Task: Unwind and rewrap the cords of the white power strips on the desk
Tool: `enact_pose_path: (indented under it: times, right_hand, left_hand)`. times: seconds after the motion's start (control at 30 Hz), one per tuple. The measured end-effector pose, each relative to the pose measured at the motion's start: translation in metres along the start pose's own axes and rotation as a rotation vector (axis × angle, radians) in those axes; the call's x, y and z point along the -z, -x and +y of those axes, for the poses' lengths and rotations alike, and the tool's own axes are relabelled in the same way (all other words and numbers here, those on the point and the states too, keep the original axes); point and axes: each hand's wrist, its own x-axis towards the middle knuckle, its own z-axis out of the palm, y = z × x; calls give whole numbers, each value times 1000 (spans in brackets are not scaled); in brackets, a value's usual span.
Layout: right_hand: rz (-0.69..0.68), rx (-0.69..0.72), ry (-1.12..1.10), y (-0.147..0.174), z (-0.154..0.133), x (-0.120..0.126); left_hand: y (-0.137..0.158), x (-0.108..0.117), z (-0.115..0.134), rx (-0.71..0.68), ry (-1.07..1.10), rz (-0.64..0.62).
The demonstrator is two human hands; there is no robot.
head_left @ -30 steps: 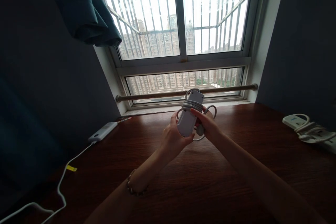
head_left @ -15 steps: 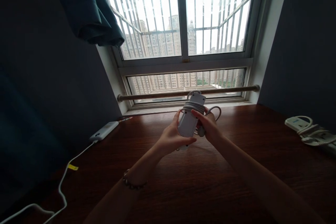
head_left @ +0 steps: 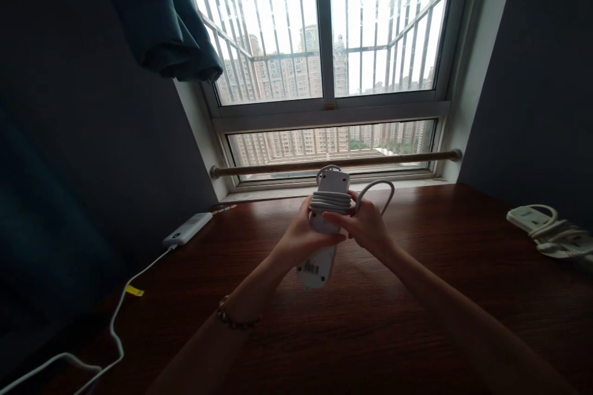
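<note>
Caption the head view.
Left hand and right hand grip an oblong white plastic casing wound with pale cord over a brown wooden table.

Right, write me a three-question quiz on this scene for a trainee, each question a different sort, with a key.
1. Open question: what holds the white strip?
2. Multiple choice: what is wound around the white strip?
A) black tape
B) a pale cord
C) a blue ribbon
3. Fill the gap: the bracelet is worn on the person's ___ side.

Key:
1. The left hand and the right hand together.
2. B
3. left
</note>
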Motion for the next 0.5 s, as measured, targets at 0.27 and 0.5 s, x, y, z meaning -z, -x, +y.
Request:
enact_pose_path:
  times: [0.27,0.5]
  right_hand:
    - [-15,47,171,-3,-2,12]
    - [-40,100,197,-9,-4,23]
  left_hand:
    - [1,9,7,103,-95,-14]
    - [-5,14,5,154,-101,43]
